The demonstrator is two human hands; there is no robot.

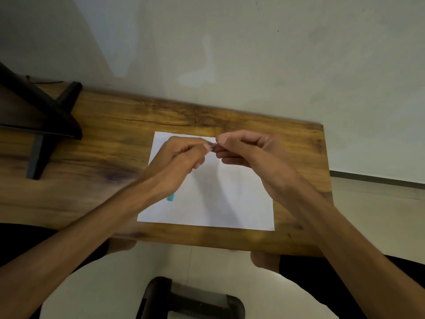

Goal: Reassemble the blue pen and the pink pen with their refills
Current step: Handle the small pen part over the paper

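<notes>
Both hands, left hand [181,155] and right hand [250,153], pinch a small blurry pinkish pen piece [214,145] together; white paper sheet [207,192] sits below the grip.

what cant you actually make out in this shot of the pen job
Head view only:
- Small pinkish part pinched between left hand and right hand: fingers cover most of it, and it is blurred, so which pen piece it is stays unclear.
- Teal piece on the white paper: the left forearm hides most of it.
- Refills: none visible.
</notes>
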